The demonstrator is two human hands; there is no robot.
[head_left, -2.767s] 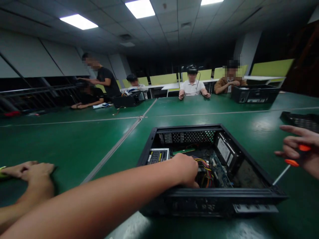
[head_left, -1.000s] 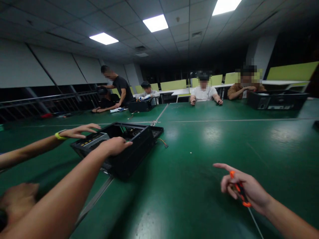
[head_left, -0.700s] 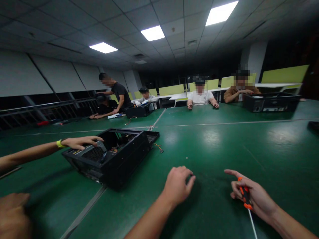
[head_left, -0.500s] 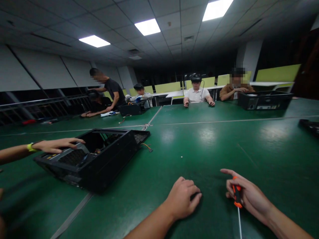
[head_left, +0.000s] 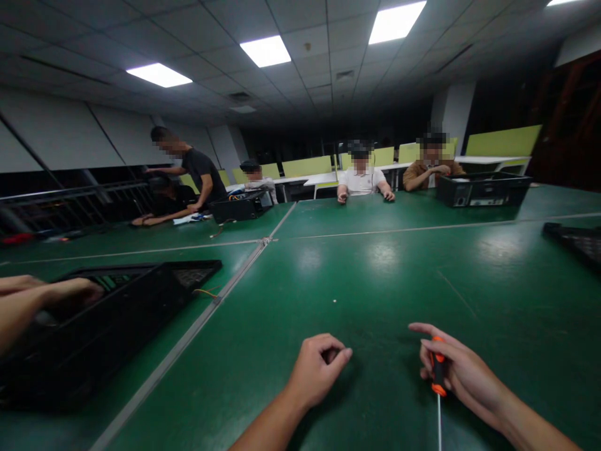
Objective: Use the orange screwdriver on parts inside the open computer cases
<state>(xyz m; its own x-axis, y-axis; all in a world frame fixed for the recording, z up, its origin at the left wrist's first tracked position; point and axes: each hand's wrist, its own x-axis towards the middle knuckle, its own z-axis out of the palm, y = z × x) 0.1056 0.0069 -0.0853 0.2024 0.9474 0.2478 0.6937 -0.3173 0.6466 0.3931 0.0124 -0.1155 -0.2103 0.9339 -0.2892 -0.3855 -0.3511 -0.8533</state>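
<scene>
Left hand [head_left: 319, 369]: curled loosely at the near side of the broad green tabletop [head_left: 380, 285], with thumb tip close to the forefinger; cannot tell whether pinching anything.
Right hand [head_left: 462, 369]: wrapped around a handle, with forefinger stretched out toward the left; well apart from the left hand.
Screwdriver with orange-and-black handle and thin metal shaft [head_left: 438, 366]: held in the right hand above the near right tabletop, shaft aimed down at the bottom edge of view.
Small white speck [head_left: 334, 301]: lying on the green surface just beyond the left hand.
Open black metal computer case [head_left: 117, 329]: standing at the left, apart from both own hands.
Co-worker's hand, blurred [head_left: 77, 291]: reaching into that case; cannot tell whether gripping anything.
Thin orange-and-yellow wires [head_left: 205, 292]: sticking out beside the case toward the grey seam strip [head_left: 188, 335].
Black mesh panel [head_left: 575, 244]: lying at the right edge, cut off by the view.
Person in white shirt [head_left: 361, 180]: seated across the table, forearms apart at its edge.
Second black computer case [head_left: 486, 190]: set before a person in brown [head_left: 413, 175].
</scene>
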